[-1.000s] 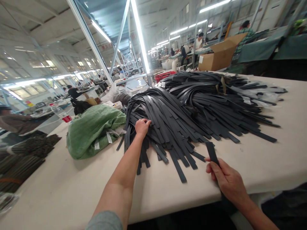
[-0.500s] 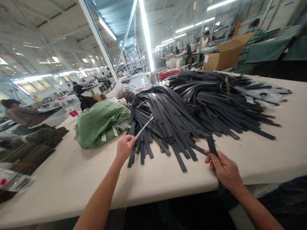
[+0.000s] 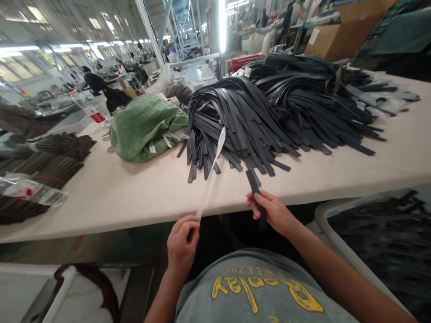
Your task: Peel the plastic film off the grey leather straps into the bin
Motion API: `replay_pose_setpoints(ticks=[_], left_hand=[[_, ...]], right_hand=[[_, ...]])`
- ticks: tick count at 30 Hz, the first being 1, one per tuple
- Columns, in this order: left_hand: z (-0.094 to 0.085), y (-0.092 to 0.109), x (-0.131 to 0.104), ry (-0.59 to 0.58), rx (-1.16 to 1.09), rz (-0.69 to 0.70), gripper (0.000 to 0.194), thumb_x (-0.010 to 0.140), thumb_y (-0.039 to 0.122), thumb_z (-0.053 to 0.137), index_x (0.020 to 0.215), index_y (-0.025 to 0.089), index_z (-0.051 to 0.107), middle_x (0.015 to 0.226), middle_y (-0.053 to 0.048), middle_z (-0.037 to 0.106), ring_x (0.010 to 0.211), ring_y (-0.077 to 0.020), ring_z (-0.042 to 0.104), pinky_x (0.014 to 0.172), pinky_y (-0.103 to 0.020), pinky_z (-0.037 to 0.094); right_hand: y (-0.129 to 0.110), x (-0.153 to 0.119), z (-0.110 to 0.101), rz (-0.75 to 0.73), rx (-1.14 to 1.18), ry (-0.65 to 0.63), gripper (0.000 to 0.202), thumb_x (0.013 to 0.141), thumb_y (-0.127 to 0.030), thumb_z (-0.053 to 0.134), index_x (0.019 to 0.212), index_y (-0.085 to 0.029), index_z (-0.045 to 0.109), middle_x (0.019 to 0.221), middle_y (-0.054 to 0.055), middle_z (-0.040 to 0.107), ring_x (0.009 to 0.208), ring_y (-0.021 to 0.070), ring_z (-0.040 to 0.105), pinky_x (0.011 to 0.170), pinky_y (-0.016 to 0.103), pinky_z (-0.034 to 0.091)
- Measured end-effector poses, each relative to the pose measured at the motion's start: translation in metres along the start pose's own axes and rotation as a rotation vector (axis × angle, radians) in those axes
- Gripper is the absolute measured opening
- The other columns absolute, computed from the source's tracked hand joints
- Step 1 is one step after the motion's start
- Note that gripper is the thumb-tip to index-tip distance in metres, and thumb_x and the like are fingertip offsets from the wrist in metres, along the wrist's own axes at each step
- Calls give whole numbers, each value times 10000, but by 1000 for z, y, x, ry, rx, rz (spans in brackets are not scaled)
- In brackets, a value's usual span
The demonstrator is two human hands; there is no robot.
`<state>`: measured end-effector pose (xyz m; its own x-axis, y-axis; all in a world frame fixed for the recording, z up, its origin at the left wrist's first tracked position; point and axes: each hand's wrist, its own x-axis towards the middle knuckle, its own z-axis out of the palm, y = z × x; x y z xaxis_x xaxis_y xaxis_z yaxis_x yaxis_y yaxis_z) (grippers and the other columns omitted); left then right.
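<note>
Left hand (image 3: 183,246) low at centre, thumb and fingers pinched on the near end of a white strip (image 3: 217,150); right hand (image 3: 272,211), just right of centre, gripping a dark strip (image 3: 253,180) near its tip, the lower end lost in shadow. Front edge of the tabletop (image 3: 158,197) passes just beyond the left hand, and pale surface runs wide to the left, as far as the brown bundles (image 3: 62,168). Now the key line: that white strip slants up and a little right, away from the left hand, its far end meeting the pile of dark strips (image 3: 239,114) at upper centre! Right hand is the nearer to that pile, its strip pointing up and slightly left; whether the tip touches, can't tell. Tight on the pile's left, a green sack (image 3: 144,130) sits just beside it; farther off, upper right, a cardboard box (image 3: 328,42)
</note>
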<state>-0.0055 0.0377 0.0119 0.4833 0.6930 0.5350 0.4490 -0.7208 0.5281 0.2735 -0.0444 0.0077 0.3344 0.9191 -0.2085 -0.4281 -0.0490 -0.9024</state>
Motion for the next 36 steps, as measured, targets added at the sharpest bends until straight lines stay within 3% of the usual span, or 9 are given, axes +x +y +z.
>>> replay_pose_setpoints(ticks=[2, 4, 6, 10, 14, 19, 27, 32, 36], left_hand=[[-1, 3, -3, -24, -27, 100, 130, 858, 230, 667, 988, 234, 667, 1110, -67, 675, 1041, -217, 643, 920, -370, 524], [-6, 3, -2, -50, -68, 154, 347, 823, 352, 717, 1140, 232, 644, 1238, -104, 627, 1142, -264, 601, 972, -425, 506], [-11, -2, 3, -42, -103, 120, 432, 853, 440, 663, 1223, 224, 613, 1300, -124, 592, 1194, -282, 568, 1004, -457, 482], [-5, -23, 31, -35, -72, -43, 348, 963, 403, 482, 1218, 209, 618, 1300, -117, 608, 1232, -259, 542, 1063, -472, 425], [31, -33, 73, -207, 23, -80, 337, 962, 392, 485, 1128, 157, 661, 1225, -136, 657, 1197, -264, 561, 1069, -457, 408], [83, -10, 111, -372, 153, 71, 272, 822, 397, 710, 990, 185, 678, 1094, -103, 686, 1090, -263, 592, 984, -410, 438], [125, 3, 132, -336, 242, 42, 384, 801, 478, 715, 1026, 172, 655, 1078, -112, 660, 1068, -276, 564, 918, -393, 412], [127, 10, 139, -397, 252, 49, 68, 837, 255, 669, 818, 193, 649, 896, -74, 673, 950, -239, 595, 856, -350, 421], [109, 20, 127, -412, 272, 87, 49, 872, 183, 606, 902, 213, 631, 900, -50, 666, 835, -205, 616, 731, -315, 427]], right_hand=[[10, -4, 16, 46, -51, -78, 332, 823, -489, 679, 918, -171, 682, 844, 42, 702, 474, 70, 514, 480, 227, 461], [16, -6, 22, 48, -81, -100, 332, 838, -492, 661, 914, -170, 681, 856, 43, 706, 482, 72, 524, 477, 221, 456], [18, -8, 22, 35, -69, -84, 334, 835, -497, 661, 910, -172, 678, 834, 35, 702, 481, 74, 522, 474, 220, 457], [21, -13, 15, 23, -35, -6, 346, 814, -504, 682, 910, -172, 678, 793, 24, 690, 472, 75, 515, 475, 225, 468], [27, -21, 11, 36, -25, 33, 377, 801, -518, 691, 940, -168, 678, 770, 17, 679, 473, 73, 522, 471, 215, 461], [28, -30, 6, 34, -34, 64, 386, 808, -520, 683, 945, -159, 670, 773, 16, 670, 471, 73, 517, 466, 216, 454], [17, -32, -6, -12, -43, 121, 364, 818, -504, 678, 925, -155, 673, 768, 21, 676, 472, 80, 522, 470, 220, 456], [0, -15, -9, -54, -46, 123, 316, 834, -460, 675, 929, -159, 684, 822, 36, 710, 472, 66, 543, 466, 193, 468], [-18, 3, -8, 0, -85, 103, 239, 862, -378, 657, 941, -156, 700, 995, 94, 746, 447, 47, 543, 437, 177, 476]])
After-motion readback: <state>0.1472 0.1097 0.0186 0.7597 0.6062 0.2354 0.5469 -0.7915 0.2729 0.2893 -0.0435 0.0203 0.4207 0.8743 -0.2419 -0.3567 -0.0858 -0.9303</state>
